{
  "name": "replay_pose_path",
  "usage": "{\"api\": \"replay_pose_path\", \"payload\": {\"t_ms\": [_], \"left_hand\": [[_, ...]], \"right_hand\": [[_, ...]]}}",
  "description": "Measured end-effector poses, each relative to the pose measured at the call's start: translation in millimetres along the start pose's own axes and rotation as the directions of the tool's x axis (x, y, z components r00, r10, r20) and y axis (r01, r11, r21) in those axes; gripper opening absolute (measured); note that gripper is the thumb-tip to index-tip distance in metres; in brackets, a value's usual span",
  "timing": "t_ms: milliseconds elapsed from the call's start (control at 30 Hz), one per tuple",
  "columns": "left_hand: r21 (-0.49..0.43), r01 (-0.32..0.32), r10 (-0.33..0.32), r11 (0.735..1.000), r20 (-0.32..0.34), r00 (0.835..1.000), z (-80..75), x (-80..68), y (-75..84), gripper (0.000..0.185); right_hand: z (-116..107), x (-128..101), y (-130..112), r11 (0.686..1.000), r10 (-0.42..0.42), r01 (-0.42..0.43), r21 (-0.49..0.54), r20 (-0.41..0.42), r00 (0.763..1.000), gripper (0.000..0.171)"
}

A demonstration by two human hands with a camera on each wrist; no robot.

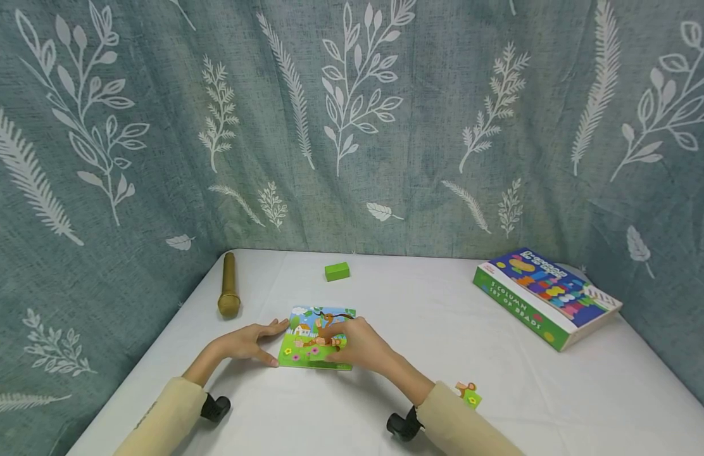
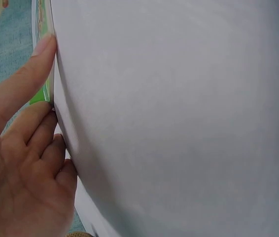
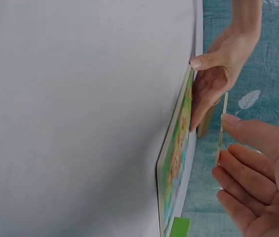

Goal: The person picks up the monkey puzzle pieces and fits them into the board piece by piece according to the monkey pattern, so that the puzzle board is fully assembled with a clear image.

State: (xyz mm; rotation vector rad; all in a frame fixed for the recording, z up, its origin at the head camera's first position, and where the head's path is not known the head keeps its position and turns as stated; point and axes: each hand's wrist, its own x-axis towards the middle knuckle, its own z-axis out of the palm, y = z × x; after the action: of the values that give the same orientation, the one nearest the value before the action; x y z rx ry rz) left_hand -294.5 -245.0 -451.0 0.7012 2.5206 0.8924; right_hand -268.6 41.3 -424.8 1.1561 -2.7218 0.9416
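Note:
A picture puzzle board (image 1: 295, 359) with a house, monkeys and flowers lies flat on the white table. My left hand (image 1: 246, 342) rests beside it, thumb at the near left corner and fingertips along the left edge, as the left wrist view also shows. Above the board's right half, my right hand (image 1: 360, 345) pinches a thin puzzle piece (image 3: 225, 102) between thumb and fingers. That piece is seen edge-on in the right wrist view, raised off the board. Part of the board's right side is hidden behind this hand.
Beside the right sleeve lies a loose puzzle piece (image 1: 473, 398), partly covered. A green block (image 1: 337, 272) sits behind the board, a gold microphone (image 1: 229, 294) at back left. On the right stands a bead-set box (image 1: 548, 291). Patterned curtains (image 1: 352, 202) border the table.

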Motion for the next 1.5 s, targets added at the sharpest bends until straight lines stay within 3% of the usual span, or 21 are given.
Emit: {"api": "replay_pose_path", "payload": {"t_ms": [733,933,1100,1500], "left_hand": [[-0.012,0.012,-0.012,1.0,-0.004,1.0,-0.1,0.5,0.4,0.09],[-0.004,0.019,-0.019,1.0,-0.006,1.0,-0.7,0.4,0.6,0.09],[0.006,0.009,-0.009,1.0,-0.001,1.0,-0.8,0.2,-0.2,0.09],[-0.004,0.005,-0.005,1.0,0.003,1.0,-0.6,-0.2,2.1,0.089]], "right_hand": [[23.0,16.9,1.1,0.994,0.061,-0.061,-0.085,-0.011,0.998,0.036],[26.7,19.8,2.0,0.998,0.01,-0.011,-0.067,-0.023,1.0,0.022],[30.1,22.5,0.1,0.999,0.018,-0.018,-0.027,-0.016,1.0,0.017],[35.3,26.6,-5.7,0.993,0.047,-0.052,-0.107,-0.042,0.998,0.014]]}}
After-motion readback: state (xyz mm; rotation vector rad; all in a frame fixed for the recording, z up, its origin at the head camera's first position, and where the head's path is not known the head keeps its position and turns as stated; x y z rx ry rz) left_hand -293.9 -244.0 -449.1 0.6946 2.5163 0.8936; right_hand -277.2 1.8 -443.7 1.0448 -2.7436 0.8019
